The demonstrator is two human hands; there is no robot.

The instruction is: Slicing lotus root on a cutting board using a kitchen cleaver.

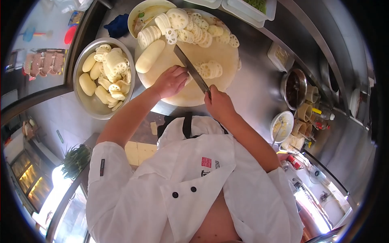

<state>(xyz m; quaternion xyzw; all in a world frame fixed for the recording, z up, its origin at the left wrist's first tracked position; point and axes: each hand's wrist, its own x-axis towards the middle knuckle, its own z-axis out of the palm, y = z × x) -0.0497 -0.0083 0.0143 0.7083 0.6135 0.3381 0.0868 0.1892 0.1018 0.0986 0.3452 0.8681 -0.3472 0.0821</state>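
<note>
My right hand (219,102) grips the handle of a kitchen knife (192,67), its blade slanting across a round chopping board (170,91). Close against the blade's left side, my left hand (172,79) holds down a lotus root piece (189,80), mostly hidden by the bent fingers. Just right of the blade lie fresh lotus root slices (211,69), overlapping in a row. A whole peeled lotus root section (150,56) rests on the board's left part. Many more cut slices (194,29) are heaped along the far edge.
Left of the board stands a steel bowl (79,94) of lotus root sections and slices. A cream-coloured container (131,21) and dark blue cloth (117,26) sit beyond. Rightward are a white bowl with a spoon (282,127), a steel pot of dark sauce (293,88) and plastic tubs (281,56).
</note>
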